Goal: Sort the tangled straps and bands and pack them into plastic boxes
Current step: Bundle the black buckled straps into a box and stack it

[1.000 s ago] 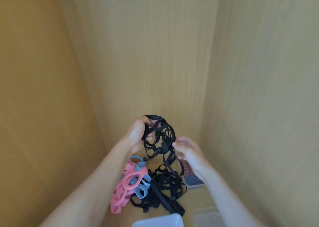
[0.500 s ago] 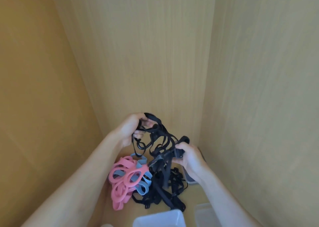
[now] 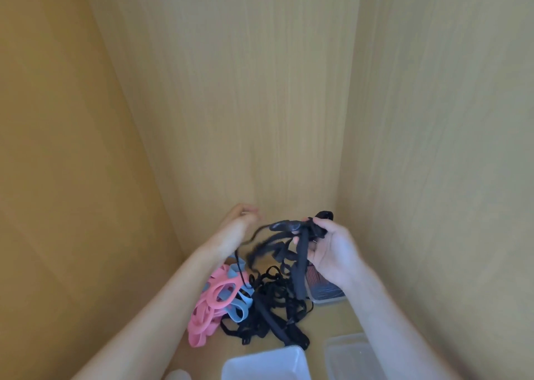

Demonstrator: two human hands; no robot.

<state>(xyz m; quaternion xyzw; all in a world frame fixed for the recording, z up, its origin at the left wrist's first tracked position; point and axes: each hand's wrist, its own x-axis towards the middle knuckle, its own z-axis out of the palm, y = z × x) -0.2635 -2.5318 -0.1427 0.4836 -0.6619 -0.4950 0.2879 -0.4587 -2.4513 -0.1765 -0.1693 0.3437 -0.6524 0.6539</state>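
My right hand (image 3: 326,249) grips a bunch of tangled black straps (image 3: 284,242) and holds it up above the shelf floor; one wide black strap hangs down from it. My left hand (image 3: 241,218) is raised to the left of the bunch, fingers loosely curled, with nothing visible in it; motion blur hides detail. A thin black loop hangs close under its wrist. Below lie more black straps (image 3: 268,313) in a heap, beside pink bands (image 3: 211,307) and blue bands (image 3: 238,307). A white plastic box (image 3: 265,365) stands open at the bottom edge.
A clear box (image 3: 325,291) holding striped red-and-grey bands sits under my right hand by the right wall. A clear plastic lid or box (image 3: 351,353) lies at the bottom right. Wooden walls close in on the left, back and right.
My left hand has let go of the black tangle and drawn away to the left. My right hand has taken the bunch and lifted it to the right.
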